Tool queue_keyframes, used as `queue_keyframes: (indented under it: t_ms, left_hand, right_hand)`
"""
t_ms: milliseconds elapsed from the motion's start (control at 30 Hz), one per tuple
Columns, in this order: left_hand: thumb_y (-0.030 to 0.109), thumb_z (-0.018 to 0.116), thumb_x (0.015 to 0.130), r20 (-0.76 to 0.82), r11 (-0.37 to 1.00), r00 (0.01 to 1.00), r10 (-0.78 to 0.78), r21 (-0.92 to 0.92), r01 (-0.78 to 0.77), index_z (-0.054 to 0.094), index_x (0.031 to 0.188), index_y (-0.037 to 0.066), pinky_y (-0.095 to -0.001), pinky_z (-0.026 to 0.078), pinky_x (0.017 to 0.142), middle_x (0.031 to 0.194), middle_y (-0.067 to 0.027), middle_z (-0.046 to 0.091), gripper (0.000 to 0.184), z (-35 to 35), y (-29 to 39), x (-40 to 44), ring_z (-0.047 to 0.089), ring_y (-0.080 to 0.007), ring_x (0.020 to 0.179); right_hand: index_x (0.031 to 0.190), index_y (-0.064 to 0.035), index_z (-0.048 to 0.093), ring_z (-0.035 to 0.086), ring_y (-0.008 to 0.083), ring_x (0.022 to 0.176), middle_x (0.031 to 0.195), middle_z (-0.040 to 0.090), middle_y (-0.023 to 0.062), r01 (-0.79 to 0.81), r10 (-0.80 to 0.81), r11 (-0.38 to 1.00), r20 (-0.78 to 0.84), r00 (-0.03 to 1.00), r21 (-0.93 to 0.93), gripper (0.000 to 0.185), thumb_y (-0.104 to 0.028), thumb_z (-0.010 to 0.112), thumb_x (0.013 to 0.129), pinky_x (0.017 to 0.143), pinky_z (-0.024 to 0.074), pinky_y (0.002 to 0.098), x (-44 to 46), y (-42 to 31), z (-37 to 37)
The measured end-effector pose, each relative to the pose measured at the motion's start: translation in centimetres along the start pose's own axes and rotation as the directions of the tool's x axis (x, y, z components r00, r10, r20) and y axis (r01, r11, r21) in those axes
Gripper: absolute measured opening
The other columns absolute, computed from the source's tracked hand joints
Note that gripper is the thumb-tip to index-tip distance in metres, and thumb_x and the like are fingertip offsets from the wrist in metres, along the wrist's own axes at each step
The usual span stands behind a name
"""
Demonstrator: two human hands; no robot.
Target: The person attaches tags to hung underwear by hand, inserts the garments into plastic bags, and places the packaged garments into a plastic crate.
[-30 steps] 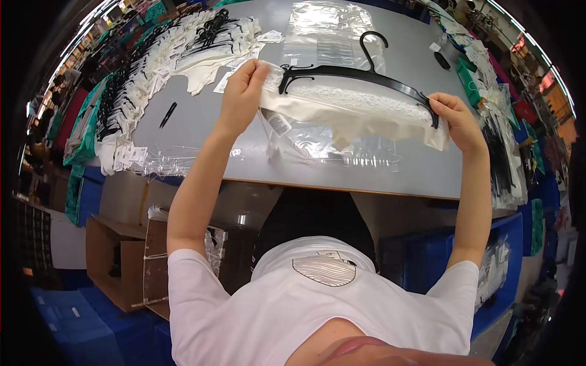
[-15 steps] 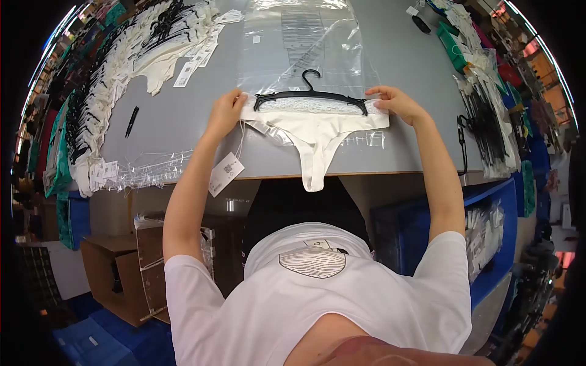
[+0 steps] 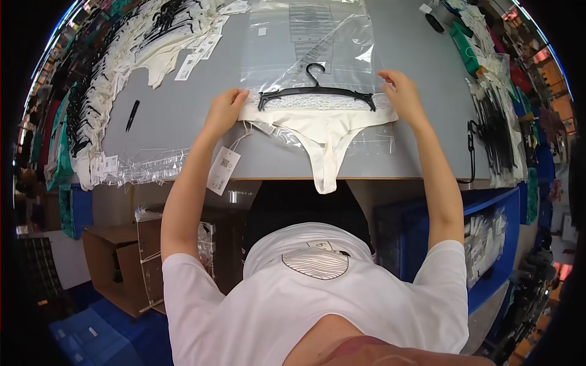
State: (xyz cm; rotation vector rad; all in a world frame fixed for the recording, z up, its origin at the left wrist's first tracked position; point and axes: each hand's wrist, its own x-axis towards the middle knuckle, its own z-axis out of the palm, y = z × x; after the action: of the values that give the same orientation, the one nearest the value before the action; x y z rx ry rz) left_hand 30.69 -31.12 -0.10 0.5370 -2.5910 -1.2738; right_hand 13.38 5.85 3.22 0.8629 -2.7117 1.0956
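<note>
A white thong (image 3: 326, 140) with a lace waistband lies at the table's front edge, its narrow lower part hanging past the edge. Along the waistband rests a black plastic hanger (image 3: 314, 90), hook pointing away from me. My left hand (image 3: 227, 111) pinches the waistband's left end. Below that hand a white tag (image 3: 223, 171) with a printed code dangles on a string. At the right end, my right hand (image 3: 403, 100) has thumb and fingers apart, just beside the fabric; whether it touches cannot be made out. A clear plastic bag (image 3: 351, 46) lies flat beneath and beyond the hanger.
Many white garments on black hangers (image 3: 116, 67) are piled at left. A black pen (image 3: 132, 116) and clear bags (image 3: 146, 168) lie nearer. At right are black hangers (image 3: 497, 122) and a green tray (image 3: 465, 49). Below the table stand a blue bin (image 3: 506, 232) and a cardboard box (image 3: 113, 259).
My right hand has moved slightly up and right, its fingers loosening from the waistband. The thong and hanger have shifted a little to the right in view. The left hand keeps its pinch.
</note>
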Motion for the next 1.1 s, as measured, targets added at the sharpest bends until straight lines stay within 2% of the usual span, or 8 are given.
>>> queue_keyframes:
  t_ms: [67,167,333,667,767,900,1067,1100]
  left_hand:
    - [0.031,0.052,0.097,0.01,0.998,0.998,-0.056,-0.007,0.056,0.066,0.099,0.002,-0.0313,0.045,0.061,0.073,-0.0096,0.065,0.033,-0.3,0.1,0.1,0.056,-0.0228,0.063]
    - [0.032,0.051,0.097,-0.107,0.969,0.993,-0.051,0.236,0.075,0.064,0.094,0.003,-0.0373,0.046,0.06,0.073,-0.0127,0.066,0.032,0.4,3.3,-0.7,0.058,-0.03,0.062]
    - [0.031,0.05,0.098,-0.206,0.911,0.968,0.142,0.41,-0.047,0.062,0.092,0.003,-0.0425,0.047,0.061,0.076,-0.0154,0.067,0.031,1.8,1.4,-0.8,0.061,-0.0346,0.063]
    - [0.03,0.052,0.097,-0.144,0.912,0.987,0.074,0.41,-0.009,0.061,0.101,0.005,-0.0421,0.05,0.067,0.087,-0.0152,0.069,0.027,0.4,1.1,-1.2,0.064,-0.034,0.073]
    - [0.025,0.059,0.094,-0.227,0.942,0.936,0.27,0.266,-0.207,0.061,0.11,0.006,-0.0372,0.05,0.072,0.101,-0.0111,0.066,0.025,-1.6,1.4,-4.2,0.062,-0.0282,0.083]
    - [0.026,0.073,0.08,0.019,0.861,0.923,0.385,0.353,-0.367,0.055,0.125,0.009,-0.0364,0.045,0.095,0.131,-0.0071,0.054,0.051,-5.1,2.6,-12.9,0.056,-0.026,0.111]
    - [0.024,0.076,0.077,0.297,0.464,0.784,0.545,0.673,-0.577,0.054,0.127,0.011,-0.0364,0.046,0.095,0.125,-0.0067,0.059,0.056,-5.1,-1.4,-18.1,0.057,-0.025,0.113]
    - [0.019,0.076,0.077,0.235,0.498,0.777,0.584,0.652,-0.572,0.056,0.121,0.009,-0.0344,0.048,0.091,0.118,-0.0062,0.062,0.05,-5.3,-1.5,-18.1,0.06,-0.0237,0.106]
  right_hand:
    - [0.115,-0.0058,0.065,0.062,0.0263,0.095,0.111,0.065,0.0103,0.013,-0.014,1.0,0.046,0.999,0.02,0.032,-0.003,0.059,0.084,0.084,0.0487,0.0345,0.4,-3.8,2.9]
    - [0.116,-0.0099,0.067,0.056,0.0223,0.099,0.11,0.06,0.008,0.28,-0.274,0.96,0.16,0.948,-0.016,0.031,-0.002,0.057,0.087,0.086,0.0458,0.0299,1.0,-5.6,7.1]
    - [0.117,-0.0112,0.067,0.053,0.0215,0.097,0.103,0.057,0.0068,0.335,-0.311,0.94,0.231,0.922,-0.073,0.033,0.001,0.057,0.087,0.085,0.0448,0.0293,1.8,-5.6,10.9]
    - [0.118,-0.0114,0.067,0.051,0.0212,0.088,0.096,0.054,0.0059,0.332,-0.318,0.943,0.256,0.913,-0.012,0.037,0.005,0.055,0.087,0.082,0.0451,0.0302,1.5,-5.2,10.0]
    - [0.117,-0.0119,0.067,0.052,0.0225,0.089,0.096,0.055,0.007,0.334,-0.315,0.941,0.227,0.922,-0.051,0.033,0.0,0.056,0.088,0.083,0.0456,0.0314,1.2,-5.3,9.7]
    - [0.117,-0.0122,0.067,0.053,0.0234,0.089,0.095,0.055,0.0075,0.333,-0.317,0.941,0.189,0.929,-0.056,0.032,-0.001,0.056,0.089,0.082,0.046,0.0325,0.7,-5.1,9.5]
    - [0.117,-0.0125,0.066,0.055,0.0242,0.087,0.094,0.057,0.0075,0.315,-0.3,0.948,0.183,0.936,-0.055,0.033,-0.001,0.056,0.088,0.082,0.0466,0.034,0.4,-5.4,9.2]
    - [0.117,-0.0125,0.066,0.055,0.0243,0.087,0.094,0.057,0.0074,0.308,-0.291,0.949,0.195,0.937,-0.062,0.033,-0.001,0.056,0.088,0.081,0.0469,0.0344,0.4,-5.6,8.9]
